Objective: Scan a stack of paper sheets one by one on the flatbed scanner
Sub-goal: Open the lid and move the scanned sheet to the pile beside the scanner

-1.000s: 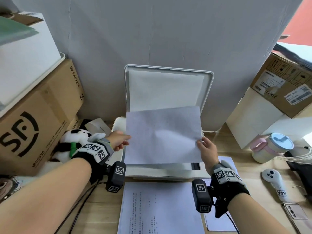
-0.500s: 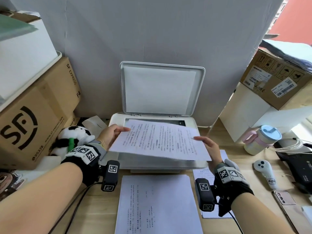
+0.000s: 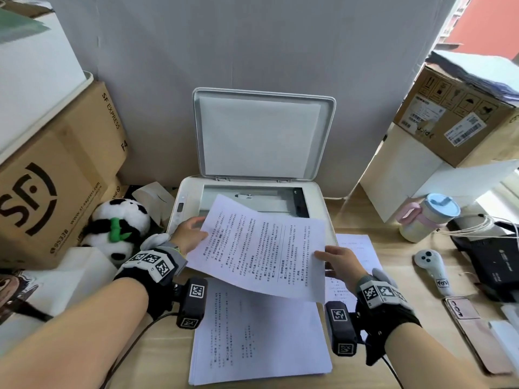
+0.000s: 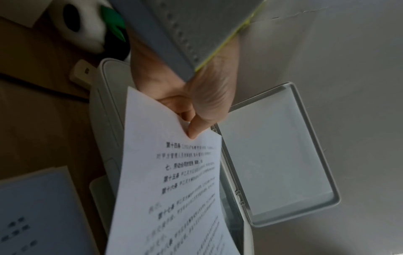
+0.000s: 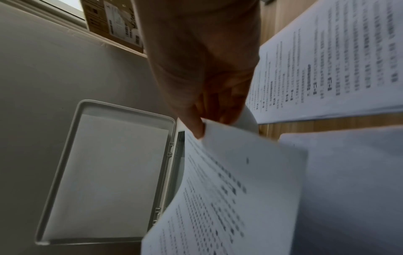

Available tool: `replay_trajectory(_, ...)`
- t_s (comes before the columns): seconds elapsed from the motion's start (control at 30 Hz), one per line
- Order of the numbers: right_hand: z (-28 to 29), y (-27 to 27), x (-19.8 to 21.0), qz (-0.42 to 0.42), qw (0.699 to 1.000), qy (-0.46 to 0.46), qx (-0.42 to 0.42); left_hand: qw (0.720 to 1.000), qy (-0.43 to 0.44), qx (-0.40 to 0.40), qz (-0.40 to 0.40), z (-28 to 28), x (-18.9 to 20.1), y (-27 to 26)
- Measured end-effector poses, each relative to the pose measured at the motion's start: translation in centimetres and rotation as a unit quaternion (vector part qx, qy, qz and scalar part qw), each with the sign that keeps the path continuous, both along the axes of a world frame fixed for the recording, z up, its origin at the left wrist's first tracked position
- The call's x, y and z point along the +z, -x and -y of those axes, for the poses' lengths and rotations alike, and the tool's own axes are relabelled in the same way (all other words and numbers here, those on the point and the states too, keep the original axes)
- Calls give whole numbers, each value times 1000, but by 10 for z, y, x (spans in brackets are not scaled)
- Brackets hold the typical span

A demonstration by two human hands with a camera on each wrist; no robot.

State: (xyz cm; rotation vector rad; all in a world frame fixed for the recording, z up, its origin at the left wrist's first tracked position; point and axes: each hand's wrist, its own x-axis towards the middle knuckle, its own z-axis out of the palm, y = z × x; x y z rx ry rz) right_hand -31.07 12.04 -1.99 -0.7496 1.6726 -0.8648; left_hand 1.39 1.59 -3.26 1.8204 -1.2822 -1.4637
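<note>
The fingers (image 4: 194,127) of the left hand (image 3: 186,234) pinch the left edge of a printed sheet (image 3: 261,245), thumb on top; the right hand (image 3: 341,262) pinches the sheet's right edge the same way, its thumb lying on the printed face and the other fingers tucked beneath; the sheet hangs in the air between both hands, text side up, tilted with its far left corner over the glass and its near edge above the stack of sheets (image 3: 258,338); that stack lies flat on the table (image 3: 421,265) just in front of the scanner (image 3: 182,217); the scanner's lid (image 3: 264,136) stands raised against the grey backdrop, and the glass bed (image 3: 252,200) shows bare behind the sheet; a second, smaller pile of printed paper (image 3: 355,245) rests on the table to the right of the scanner, partly hidden by the right hand; to the left sit a plush panda (image 3: 118,226) and a cardboard box (image 3: 56,175); to the right stand a lidded cup (image 3: 427,217), a white controller (image 3: 434,268), a phone (image 3: 474,332) and another cardboard box (image 3: 460,122).
</note>
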Motion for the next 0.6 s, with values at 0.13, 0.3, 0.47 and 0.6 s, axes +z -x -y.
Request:
replay_trajectory(0.13,-13,13,0,-95,991,-46,79,1000,12,13,-3,2,2,9)
replay_trajectory(0.3,-30,31,-9,-140,990,-19,20,996,54,59,-36,-3,2,28)
replay_trajectory(0.47,-45,46,-19,-48,982,25,-182,983,-55,36,-171,-11,8,45)
replay_trajectory(0.6,-56,57,-29,47,940,45,-335,947,-207,-229,-93,-28,11,55)
